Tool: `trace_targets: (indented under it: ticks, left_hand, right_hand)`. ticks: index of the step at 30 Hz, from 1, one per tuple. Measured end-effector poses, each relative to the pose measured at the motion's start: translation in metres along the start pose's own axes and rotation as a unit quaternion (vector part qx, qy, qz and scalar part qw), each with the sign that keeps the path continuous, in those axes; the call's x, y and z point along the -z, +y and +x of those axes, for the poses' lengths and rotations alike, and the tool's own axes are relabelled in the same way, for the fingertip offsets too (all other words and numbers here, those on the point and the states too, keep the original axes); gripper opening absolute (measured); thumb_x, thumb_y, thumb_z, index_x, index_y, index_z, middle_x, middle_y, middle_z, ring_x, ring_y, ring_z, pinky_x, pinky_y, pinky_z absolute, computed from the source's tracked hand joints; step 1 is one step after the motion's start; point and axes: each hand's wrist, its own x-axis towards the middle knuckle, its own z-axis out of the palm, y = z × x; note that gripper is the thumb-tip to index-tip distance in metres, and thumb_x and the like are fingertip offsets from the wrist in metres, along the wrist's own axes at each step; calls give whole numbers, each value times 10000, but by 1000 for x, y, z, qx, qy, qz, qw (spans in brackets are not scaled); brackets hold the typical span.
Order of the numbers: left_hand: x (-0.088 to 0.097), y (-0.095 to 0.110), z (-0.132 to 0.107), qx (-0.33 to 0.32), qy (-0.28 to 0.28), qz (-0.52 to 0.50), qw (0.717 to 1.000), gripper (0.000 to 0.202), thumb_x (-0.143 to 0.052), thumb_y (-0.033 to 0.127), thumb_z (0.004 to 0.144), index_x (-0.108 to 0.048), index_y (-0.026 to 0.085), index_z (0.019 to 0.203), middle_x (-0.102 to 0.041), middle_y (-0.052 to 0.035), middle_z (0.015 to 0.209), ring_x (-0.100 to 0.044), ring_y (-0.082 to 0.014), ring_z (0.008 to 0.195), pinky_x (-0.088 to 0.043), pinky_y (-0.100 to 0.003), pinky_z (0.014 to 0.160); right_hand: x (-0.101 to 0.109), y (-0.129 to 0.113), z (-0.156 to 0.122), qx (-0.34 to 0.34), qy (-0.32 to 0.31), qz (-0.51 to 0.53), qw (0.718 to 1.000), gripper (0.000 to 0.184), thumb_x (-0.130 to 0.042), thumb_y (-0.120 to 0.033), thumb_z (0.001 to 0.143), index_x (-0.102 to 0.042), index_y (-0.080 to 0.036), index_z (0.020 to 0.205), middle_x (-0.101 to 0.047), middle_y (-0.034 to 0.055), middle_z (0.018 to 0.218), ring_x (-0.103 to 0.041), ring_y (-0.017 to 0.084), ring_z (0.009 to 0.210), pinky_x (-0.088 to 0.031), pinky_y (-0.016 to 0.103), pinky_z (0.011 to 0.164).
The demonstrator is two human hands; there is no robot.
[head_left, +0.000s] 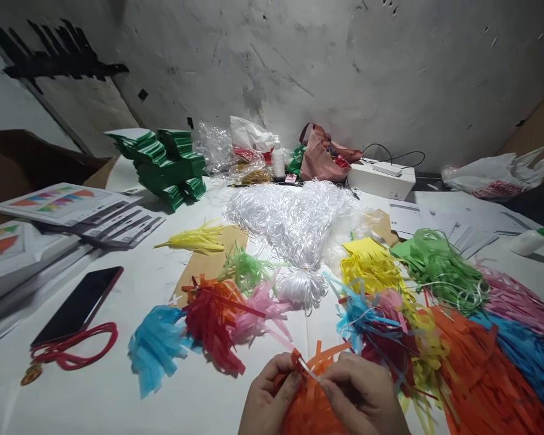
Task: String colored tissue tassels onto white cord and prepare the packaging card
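At the near edge of the table, my left hand point(275, 396) pinches the gathered top of an orange tissue-paper tassel point(312, 408), whose fringe hangs below. A short piece of white string point(308, 370) lies across that top, and my right hand point(360, 396) is closed on its lower end with thumb and forefinger. Left of my hands lie a dark red tassel point(213, 326), a light blue tassel point(156, 344) and a pink tassel point(260, 311). Orange fringed paper point(489, 368) spreads to the right. My palms hide part of the held tassel.
A big heap of white string point(290, 217) fills the table's middle. Right of it lie yellow fringed paper point(372, 266) and green fringed paper point(448, 269). On the left are a phone point(79, 305) with a red cord, printed sheets point(63, 205) and stacked green pieces point(167, 166).
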Motion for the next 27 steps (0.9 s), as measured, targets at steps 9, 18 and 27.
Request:
trace_targets:
  ticks: [9,18,27]
  left_hand:
    - [1,-9,-4,-15,-68,37,997,262,-904,372,652,-727,185,704,-658,-8,713,-612,-160,721,-494,-239,698]
    - [13,23,9,-132,-88,238,958,255,-790,481,748,-824,238,819,-686,-108,1093,-598,-326,1127,-475,-378,984]
    - [43,73,24,-337,181,257,888,319,-758,541,765,-758,227,709,-661,-86,1096,-612,-293,1021,-536,-283,717]
  right_hand:
    - [-18,3,6,-42,-6,-3,999,209,-563,-404,963,-652,-216,937,-636,15,741,-561,142,612,-406,238,547]
    - [-23,8,18,22,-16,-51,998,228,-499,-320,996,-597,-216,818,-564,-22,648,-528,120,559,-380,228,521]
    - [58,64,28,89,-69,-268,957,142,-502,-313,996,-630,-271,950,-695,24,838,-683,180,727,-528,272,641]
